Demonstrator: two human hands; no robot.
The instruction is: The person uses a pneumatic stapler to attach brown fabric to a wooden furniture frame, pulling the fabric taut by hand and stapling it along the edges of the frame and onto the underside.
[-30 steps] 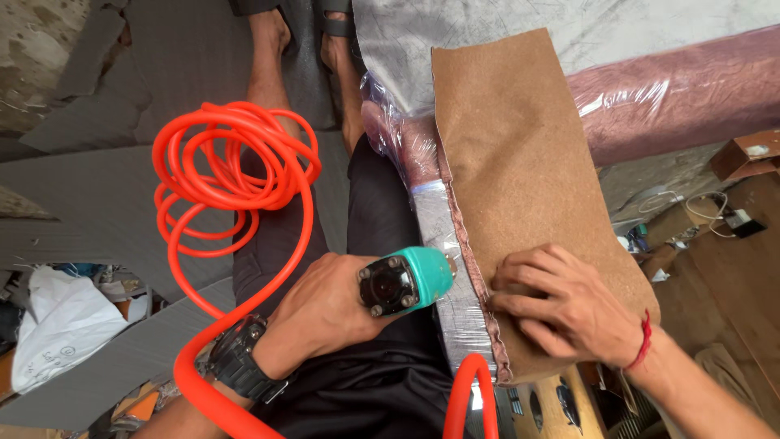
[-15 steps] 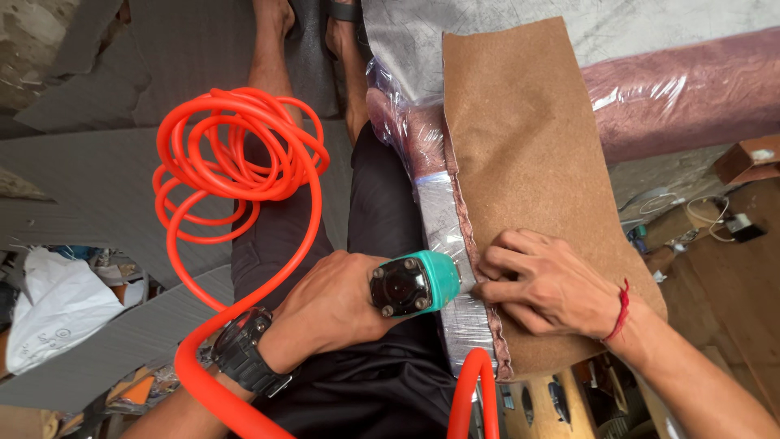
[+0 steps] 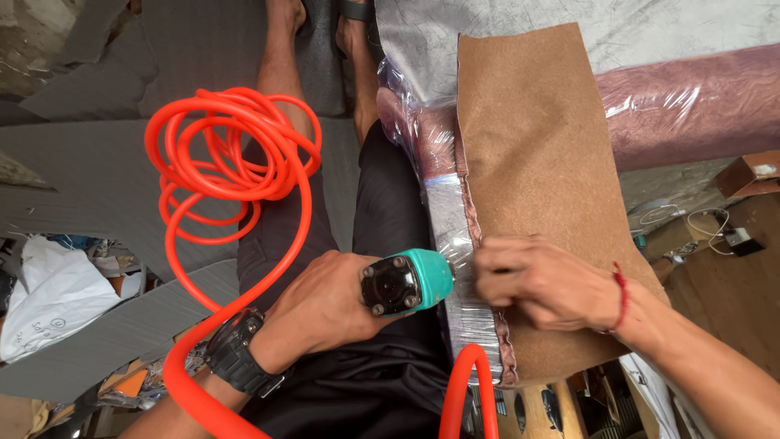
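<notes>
My left hand [image 3: 325,305], with a black watch on the wrist, grips a teal and black pneumatic staple gun [image 3: 406,282] whose nose points at the plastic-wrapped edge [image 3: 455,244] of a padded panel. My right hand [image 3: 544,284], a red thread round its wrist, presses flat on a brown backing sheet [image 3: 536,146] right beside the gun's nose, fingers pinching the sheet's left edge. An orange air hose [image 3: 236,154] runs in loose coils over my lap and loops up by the gun.
A mauve upholstered roll in clear plastic [image 3: 691,106] lies under the brown sheet at right. Grey foam sheets [image 3: 89,154] cover the floor at left, with a white bag [image 3: 49,293] near them. Wooden pieces and cables [image 3: 723,236] sit at the right edge.
My right hand has slid left along the brown sheet toward the gun, and its fingers have drawn together at the sheet's edge. The gun stays against the edge.
</notes>
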